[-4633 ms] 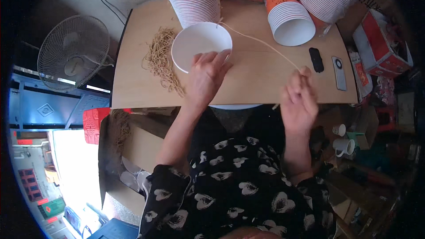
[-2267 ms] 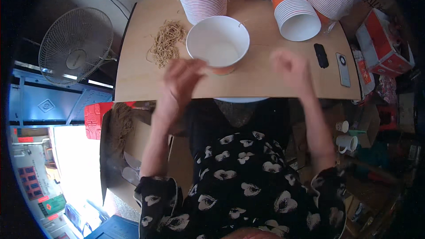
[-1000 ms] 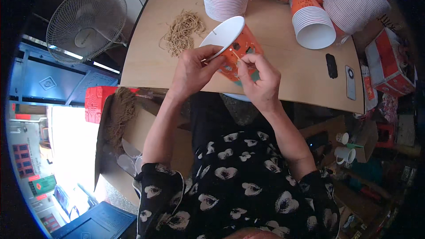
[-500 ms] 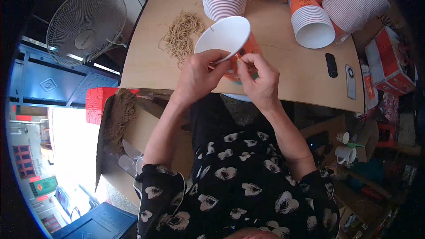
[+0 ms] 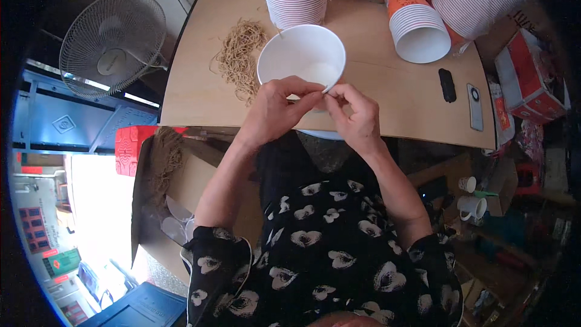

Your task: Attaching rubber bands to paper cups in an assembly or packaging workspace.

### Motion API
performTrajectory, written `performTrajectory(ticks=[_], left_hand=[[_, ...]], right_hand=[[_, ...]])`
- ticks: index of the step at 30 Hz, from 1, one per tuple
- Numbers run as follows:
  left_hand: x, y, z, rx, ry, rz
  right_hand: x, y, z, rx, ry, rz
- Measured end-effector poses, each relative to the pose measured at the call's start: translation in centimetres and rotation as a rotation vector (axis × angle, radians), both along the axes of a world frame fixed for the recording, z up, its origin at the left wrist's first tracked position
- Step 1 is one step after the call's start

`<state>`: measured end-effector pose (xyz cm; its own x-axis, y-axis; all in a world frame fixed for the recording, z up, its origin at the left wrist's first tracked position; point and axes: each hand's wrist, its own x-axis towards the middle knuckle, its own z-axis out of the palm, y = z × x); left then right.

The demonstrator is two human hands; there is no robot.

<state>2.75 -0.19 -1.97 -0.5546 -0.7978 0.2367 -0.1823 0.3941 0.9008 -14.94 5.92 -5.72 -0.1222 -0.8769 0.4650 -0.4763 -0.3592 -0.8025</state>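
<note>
A white paper bucket [image 5: 302, 51] with an orange printed outside stands tipped toward me at the table's front, its open mouth showing. At its near rim my left hand [image 5: 272, 112] is closed, with thumb and fingers pinching the edge. Right beside it my right hand [image 5: 357, 112] is also closed, fingertips pressed together at the rim and almost touching the left ones. Whatever small thing sits between the right fingertips is hidden. A short brown bit of cord pokes up at the bucket's far left rim. Left of the bucket lies a loose pile of brown paper cords [image 5: 239, 57].
Behind the bucket rises a tall stack of matching buckets [image 5: 295, 0]. More stacks, some in clear plastic [image 5: 478, 3], crowd the back right, one stack [image 5: 420, 39] lying down. A black object [image 5: 447, 85] and a phone [image 5: 475, 107] lie right. A fan [image 5: 112, 45] stands left.
The bucket has tilted so its mouth faces me more. My right fingertips have moved from its orange side up to the rim, beside the left ones.
</note>
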Motion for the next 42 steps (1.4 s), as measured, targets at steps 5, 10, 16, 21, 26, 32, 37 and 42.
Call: performTrajectory(ticks=[5, 10, 16, 21, 26, 32, 37, 42], left_hand=[[0.0, -0.2, -0.2, 0.041, -0.185, 0.012], [-0.5, 0.1, 1.1, 0.029, -0.297, -0.02], [-0.4, -1.7, 0.3, -0.044, -0.201, -0.133], [-0.3, -3.0, -0.2, 0.114, -0.151, -0.102], [0.1, -2.9, 2.0, 0.198, -0.137, -0.119], [-0.3, -2.1, 2.0, 0.65, 0.323, -0.199], [0.4, -3.5, 0.1, 0.765, 0.399, -0.36], [0.5, -3.2, 0.2, 0.838, 0.519, -0.454]], right_hand=[[-3.8, 0.3, 2.4, 0.233, 0.266, 0.135], [-8.2, -2.7, 6.6, -0.083, 0.805, 0.025], [-6.7, -5.8, 11.2, -0.547, 0.666, -0.021], [-2.1, -5.3, 11.8, -0.39, 0.418, 0.205], [-2.0, -5.7, 10.9, -0.256, 0.468, 0.314], [-1.2, -5.7, 11.0, -0.224, 0.466, 0.454], [-1.3, -5.5, 11.0, -0.129, 0.406, 0.425], [-3.7, -3.4, 10.7, 0.162, 0.203, 0.205]])
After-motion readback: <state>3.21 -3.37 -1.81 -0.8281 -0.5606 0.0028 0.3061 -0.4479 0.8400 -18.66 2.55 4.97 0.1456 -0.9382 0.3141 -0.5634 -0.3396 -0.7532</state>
